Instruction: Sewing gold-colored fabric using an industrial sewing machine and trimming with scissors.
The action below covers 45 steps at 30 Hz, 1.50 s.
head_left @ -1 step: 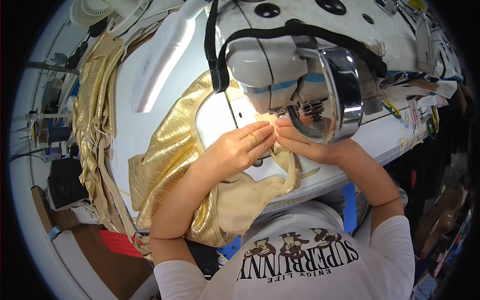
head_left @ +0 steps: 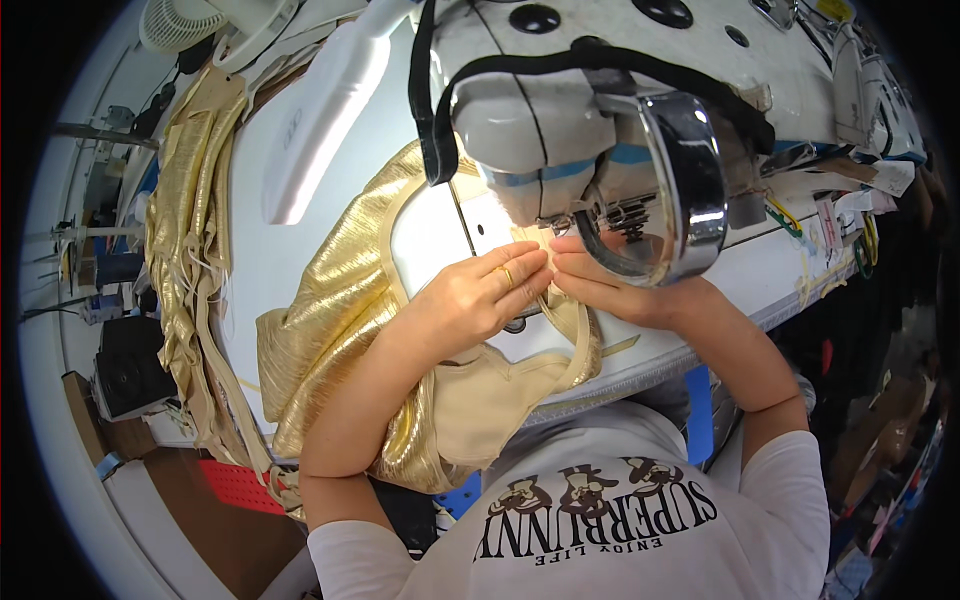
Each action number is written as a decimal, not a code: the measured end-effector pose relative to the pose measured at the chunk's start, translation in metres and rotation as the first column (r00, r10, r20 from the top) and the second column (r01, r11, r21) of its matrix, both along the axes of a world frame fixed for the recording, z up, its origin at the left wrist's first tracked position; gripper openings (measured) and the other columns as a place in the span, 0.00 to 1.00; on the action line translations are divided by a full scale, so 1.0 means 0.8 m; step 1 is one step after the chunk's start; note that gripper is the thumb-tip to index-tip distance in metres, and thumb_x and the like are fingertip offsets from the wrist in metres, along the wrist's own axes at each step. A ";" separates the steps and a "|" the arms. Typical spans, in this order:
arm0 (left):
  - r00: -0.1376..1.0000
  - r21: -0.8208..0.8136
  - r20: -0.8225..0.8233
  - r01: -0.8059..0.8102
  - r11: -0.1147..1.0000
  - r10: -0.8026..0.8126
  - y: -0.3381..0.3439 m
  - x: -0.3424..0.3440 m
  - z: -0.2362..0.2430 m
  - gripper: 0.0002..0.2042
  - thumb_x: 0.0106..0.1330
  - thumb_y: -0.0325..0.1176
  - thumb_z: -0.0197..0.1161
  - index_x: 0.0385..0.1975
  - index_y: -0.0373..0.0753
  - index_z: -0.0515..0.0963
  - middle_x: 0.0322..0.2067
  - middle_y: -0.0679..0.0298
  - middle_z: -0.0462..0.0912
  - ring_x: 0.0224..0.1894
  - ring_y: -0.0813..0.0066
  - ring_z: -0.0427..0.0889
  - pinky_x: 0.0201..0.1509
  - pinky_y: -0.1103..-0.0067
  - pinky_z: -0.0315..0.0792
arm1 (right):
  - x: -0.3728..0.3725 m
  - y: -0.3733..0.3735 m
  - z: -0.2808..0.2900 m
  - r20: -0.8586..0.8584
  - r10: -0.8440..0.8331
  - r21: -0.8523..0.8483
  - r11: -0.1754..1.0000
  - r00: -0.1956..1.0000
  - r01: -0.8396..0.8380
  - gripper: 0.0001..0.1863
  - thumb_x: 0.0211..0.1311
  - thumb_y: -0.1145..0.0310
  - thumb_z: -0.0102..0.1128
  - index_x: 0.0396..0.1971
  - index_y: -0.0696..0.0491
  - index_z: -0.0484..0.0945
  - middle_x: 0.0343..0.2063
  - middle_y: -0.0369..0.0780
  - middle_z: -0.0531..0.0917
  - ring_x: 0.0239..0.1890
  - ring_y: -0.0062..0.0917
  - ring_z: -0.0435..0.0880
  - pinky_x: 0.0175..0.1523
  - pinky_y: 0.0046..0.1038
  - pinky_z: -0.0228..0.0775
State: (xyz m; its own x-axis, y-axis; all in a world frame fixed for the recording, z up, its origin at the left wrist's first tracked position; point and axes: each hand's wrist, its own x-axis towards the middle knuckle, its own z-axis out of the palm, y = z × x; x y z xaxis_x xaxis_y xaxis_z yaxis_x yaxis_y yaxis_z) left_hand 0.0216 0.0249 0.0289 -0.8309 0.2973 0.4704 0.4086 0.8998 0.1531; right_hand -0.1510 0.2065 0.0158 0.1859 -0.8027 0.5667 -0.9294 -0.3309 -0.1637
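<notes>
My left hand point(head_left: 490, 291) has its fingers pressed together on the beige trim point(head_left: 392, 243) of a shiny gold garment point(head_left: 322, 350), just below the sewing machine's needle area point(head_left: 560, 224). My right hand point(head_left: 610, 288) faces it, fingers together on the same trim, partly hidden behind the curved chrome piece point(head_left: 693, 185). Their fingertips almost touch. The garment lies draped over the white table point(head_left: 280, 140), its gold bulk left of my left forearm and a beige lining point(head_left: 476, 405) hanging toward me. Exactly what lies under my fingertips is small and partly covered.
A pile of gold pieces and straps point(head_left: 188, 260) runs along the table's left side. A white lamp point(head_left: 325, 125) leans over the table; a small fan point(head_left: 172, 28) is at the top left. Scissors point(head_left: 787, 218) and paper scraps lie at the right. A red perforated tray point(head_left: 238, 487) is low left.
</notes>
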 end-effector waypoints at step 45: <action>0.847 0.572 0.475 -0.089 0.815 -0.240 0.069 0.062 0.068 0.09 0.58 0.26 0.64 0.39 0.36 0.79 0.26 0.60 0.79 0.27 0.61 0.77 0.35 0.70 0.70 | 0.045 0.039 0.000 -0.113 0.037 -0.117 0.992 0.993 -0.051 0.11 0.56 0.70 0.61 0.37 0.56 0.84 0.42 0.43 0.87 0.50 0.33 0.87 0.54 0.32 0.80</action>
